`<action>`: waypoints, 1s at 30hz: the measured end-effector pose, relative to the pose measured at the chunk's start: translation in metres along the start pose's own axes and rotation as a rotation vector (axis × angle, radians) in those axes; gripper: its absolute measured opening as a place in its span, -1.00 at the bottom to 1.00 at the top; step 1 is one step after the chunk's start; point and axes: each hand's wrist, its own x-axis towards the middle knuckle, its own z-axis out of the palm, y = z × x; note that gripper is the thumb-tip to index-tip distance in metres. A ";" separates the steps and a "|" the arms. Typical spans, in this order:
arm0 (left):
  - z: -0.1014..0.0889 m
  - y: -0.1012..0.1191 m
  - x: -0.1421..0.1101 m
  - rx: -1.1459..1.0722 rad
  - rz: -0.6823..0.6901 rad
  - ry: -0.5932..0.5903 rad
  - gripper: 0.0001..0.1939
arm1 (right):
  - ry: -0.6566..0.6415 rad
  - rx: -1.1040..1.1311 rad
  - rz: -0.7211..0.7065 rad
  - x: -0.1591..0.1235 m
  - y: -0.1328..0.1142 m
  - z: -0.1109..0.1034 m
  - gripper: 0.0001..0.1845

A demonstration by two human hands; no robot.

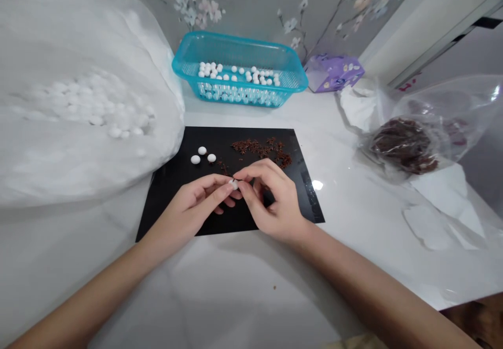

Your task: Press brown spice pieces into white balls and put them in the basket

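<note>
Over the black mat (168,202), my left hand (192,202) pinches a small white ball (234,184) between thumb and fingers. Opposite it, my right hand (277,197) has its thumb and index fingertips closed at the ball, with a tiny dark brown piece showing between them; the fingers partly cover it. Three white balls (201,151) lie on the mat beyond my left hand, with dark specks beside them. A loose pile of small reddish-brown star-shaped pieces (259,148) spreads past my right hand, and a few crumbs lie just ahead of the fingertips.
A large white bag (78,155) of white balls bulges at the left, reaching the mat's edge. Behind stands a turquoise plastic basket (239,42) with many white balls. A purple packet (336,74) and a clear bag of brown pieces (404,144) sit at the right.
</note>
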 end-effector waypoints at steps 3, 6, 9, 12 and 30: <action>0.000 -0.001 0.002 -0.005 0.011 0.002 -0.74 | -0.040 -0.006 -0.065 0.001 0.002 -0.004 -0.87; -0.001 -0.001 0.001 -0.024 0.012 -0.012 -0.76 | -0.038 -0.009 -0.096 0.002 0.003 -0.004 -0.87; -0.002 -0.002 0.000 -0.035 0.017 -0.024 -0.76 | -0.041 -0.023 -0.100 0.002 0.004 -0.003 -0.90; -0.002 -0.002 0.000 -0.027 0.021 -0.020 -0.75 | -0.040 -0.041 -0.091 0.002 0.005 -0.002 -0.91; -0.006 -0.002 0.002 -0.034 0.071 -0.038 -0.81 | -0.130 0.068 -0.055 0.002 0.003 -0.003 -0.80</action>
